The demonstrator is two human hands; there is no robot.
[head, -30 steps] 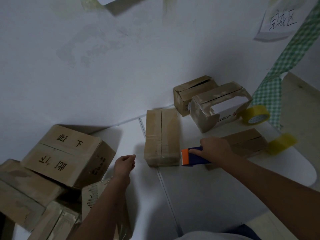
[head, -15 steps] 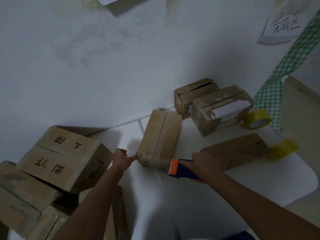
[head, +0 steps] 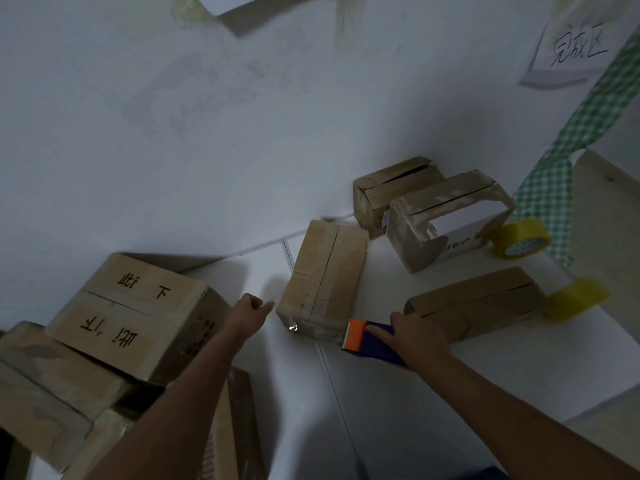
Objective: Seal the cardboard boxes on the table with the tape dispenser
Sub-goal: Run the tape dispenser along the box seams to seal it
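The tape dispenser [head: 372, 341], blue body with an orange blade end, lies low over the white table [head: 485, 382] near its middle, orange end touching or just beside the near right corner of the centre box [head: 325, 278]. The right hand [head: 415, 336] grips the blue handle, fingers curled round it, index finger laid along the top.

The centre box is a closed brown cardboard oblong, set askew, its top seam running lengthwise; glossy tape shows at the near end. The left hand [head: 251, 311] sits just beside the box's near left corner, fingers loosely curled, one finger extended toward the corner; contact cannot be told.

To the right, a flat cardboard box [head: 485, 303] lies near the dispenser hand, a yellowish tape roll [head: 576, 297] at its far end near the table's right edge. Behind, against the wall [head: 242, 133], stand a small box with a parted top seam [head: 394, 188] and a worn, whitish-scuffed box [head: 446, 216] with a white opening; a second tape roll [head: 523, 239] rests beside it. Bare tabletop lies in front of the dispenser, toward the person.

At left, a pile of boxes [head: 114, 317] crowds the table edge, the top one printed with black characters. A paper note [head: 571, 50] and green checked tape [head: 561, 161] hang on the wall at right.
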